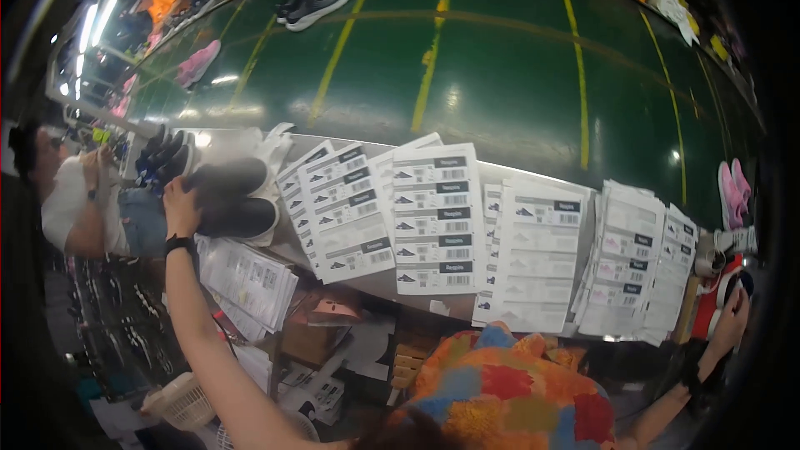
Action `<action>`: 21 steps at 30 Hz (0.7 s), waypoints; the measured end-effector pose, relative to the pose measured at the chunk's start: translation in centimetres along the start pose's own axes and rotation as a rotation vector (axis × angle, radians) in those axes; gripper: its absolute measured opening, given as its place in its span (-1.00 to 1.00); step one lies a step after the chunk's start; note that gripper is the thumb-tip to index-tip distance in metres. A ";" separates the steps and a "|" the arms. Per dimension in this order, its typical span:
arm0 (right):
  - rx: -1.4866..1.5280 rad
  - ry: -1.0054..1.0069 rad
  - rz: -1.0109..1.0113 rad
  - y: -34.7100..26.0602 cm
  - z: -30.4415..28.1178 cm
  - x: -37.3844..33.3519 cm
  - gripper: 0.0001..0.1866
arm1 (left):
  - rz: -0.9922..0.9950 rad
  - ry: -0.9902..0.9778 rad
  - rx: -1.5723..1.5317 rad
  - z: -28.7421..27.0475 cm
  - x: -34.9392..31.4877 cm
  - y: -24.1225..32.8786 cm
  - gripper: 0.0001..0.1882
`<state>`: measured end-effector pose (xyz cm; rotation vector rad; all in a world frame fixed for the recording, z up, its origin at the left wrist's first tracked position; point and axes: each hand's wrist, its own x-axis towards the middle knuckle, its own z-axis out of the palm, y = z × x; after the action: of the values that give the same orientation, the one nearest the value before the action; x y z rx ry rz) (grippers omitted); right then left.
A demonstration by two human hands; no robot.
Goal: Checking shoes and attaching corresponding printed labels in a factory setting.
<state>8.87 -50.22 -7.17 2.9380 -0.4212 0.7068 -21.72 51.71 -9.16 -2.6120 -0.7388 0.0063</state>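
My left hand (180, 207) reaches far out to the left and grips a pair of dark shoes with white soles (236, 198) at the left end of a grey table (392, 283). A black band sits on that wrist. My right hand (733, 317) stretches to the far right and rests on a red and white shoe (718, 296) at the table's right end; I cannot tell if it grips it. Sheets of white barcode labels (433, 221) cover the table between the hands.
More label sheets (637, 262) lie stacked at the right, and loose papers (246, 279) hang off the left. Another person (79, 200) stands at far left beside dark shoes (162, 158). Pink shoes (733, 192) sit right. Beyond is a green floor (500, 67) with yellow lines.
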 end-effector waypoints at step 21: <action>1.605 -1.241 -0.638 -31.0 -6.2 -17.9 0.59 | 0.297 0.430 -0.842 -21.5 -10.4 43.8 -0.73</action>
<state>-0.24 -15.18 -10.56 3.7309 1.8032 -1.7137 -6.30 4.30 -8.25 -3.2855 -0.1967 -0.9304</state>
